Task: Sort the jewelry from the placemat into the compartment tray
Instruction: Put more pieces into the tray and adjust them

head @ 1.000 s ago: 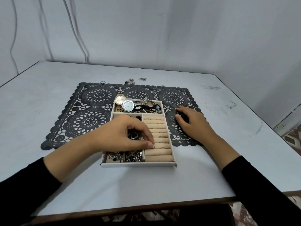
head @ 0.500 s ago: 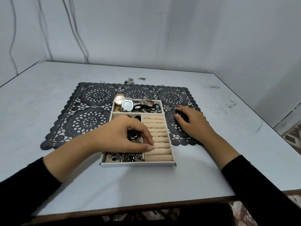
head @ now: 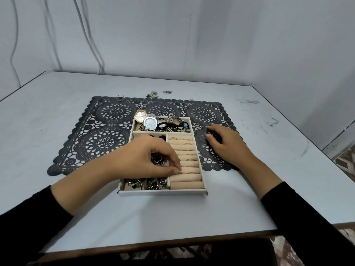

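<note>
Jewelry here is tiny, light, hard metal w/ slick surfaces. Rings [head: 189,160] want a fingertip pinch across the band; chains [head: 156,183] are limp and snag, so prob. better lifted bunched or by a clasp than by 1 link. Most pieces already sit in the compartment tray [head: 163,193], which lies half on the placemat [head: 107,139], half on the table [head: 57,116]. Left hand [head: 149,158] is over the tray, thumb & forefinger pinched narrow at a slot in the ring rolls [head: 186,184]; can't tell if a ring is btwn them. Right hand [head: 228,145] rests on the mat just beside the tray, fingers bent over sth dark; can't tell if it grips. 2 watches [head: 150,123] crowd the far compartment. Loose pieces [head: 153,94] lie on the table past the mat's far edge, well apart from both hands. The mat's lace holes could catch small bits.
</note>
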A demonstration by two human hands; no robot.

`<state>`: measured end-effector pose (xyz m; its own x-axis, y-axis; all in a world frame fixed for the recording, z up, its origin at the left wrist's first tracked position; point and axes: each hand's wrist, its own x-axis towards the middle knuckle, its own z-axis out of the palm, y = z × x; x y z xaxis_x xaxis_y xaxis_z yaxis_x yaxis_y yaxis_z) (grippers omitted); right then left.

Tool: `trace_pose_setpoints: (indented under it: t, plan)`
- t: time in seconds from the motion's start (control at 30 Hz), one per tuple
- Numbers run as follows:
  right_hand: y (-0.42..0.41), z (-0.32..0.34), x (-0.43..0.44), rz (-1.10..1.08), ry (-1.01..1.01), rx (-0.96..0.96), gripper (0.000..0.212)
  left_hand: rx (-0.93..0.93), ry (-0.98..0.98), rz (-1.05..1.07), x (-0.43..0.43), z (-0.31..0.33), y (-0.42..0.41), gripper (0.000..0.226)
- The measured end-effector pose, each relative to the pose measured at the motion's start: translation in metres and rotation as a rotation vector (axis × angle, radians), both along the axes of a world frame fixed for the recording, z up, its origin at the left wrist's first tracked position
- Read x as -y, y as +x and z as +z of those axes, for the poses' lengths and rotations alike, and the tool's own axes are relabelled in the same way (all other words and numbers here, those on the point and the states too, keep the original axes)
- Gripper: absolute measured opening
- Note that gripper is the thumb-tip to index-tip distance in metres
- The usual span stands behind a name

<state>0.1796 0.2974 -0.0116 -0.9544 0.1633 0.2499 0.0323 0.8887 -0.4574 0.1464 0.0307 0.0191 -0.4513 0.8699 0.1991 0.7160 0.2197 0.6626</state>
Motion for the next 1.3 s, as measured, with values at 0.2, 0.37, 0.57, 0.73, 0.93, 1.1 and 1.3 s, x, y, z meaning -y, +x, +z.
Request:
trace_pose_setpoints:
  t: [0.2,0.37,0.57,0.73,0.93,1.1,1.3]
  plan:
    - [-0.001,0.000,-0.001,0.002,0.008,-0.002,0.038,0.003,-0.046,0.003,-0.004,0.002,-0.002,0.009]
    - [0.000,0.000,0.000,0.003,0.006,-0.004,0.038,0.014,-0.091,0.008,-0.005,0.006,-0.002,0.008]
    - [0.000,0.000,0.000,0.002,-0.011,0.004,0.038,0.040,-0.083,0.029,-0.005,0.005,-0.001,0.007]
    - [0.000,0.000,-0.001,0.007,-0.032,-0.010,0.037,0.018,-0.055,0.019,-0.004,0.003,0.000,0.007]
    - [-0.005,0.003,-0.006,-0.021,-0.096,-0.040,0.036,0.209,0.202,0.211,0.003,0.014,-0.002,0.008]
    - [-0.022,0.008,-0.014,-0.033,-0.070,-0.037,0.039,0.086,0.341,0.570,0.017,0.014,-0.040,0.015]
    - [-0.065,0.010,-0.022,0.009,-0.024,0.036,0.042,-0.133,0.023,0.763,0.053,-0.011,-0.121,0.029]
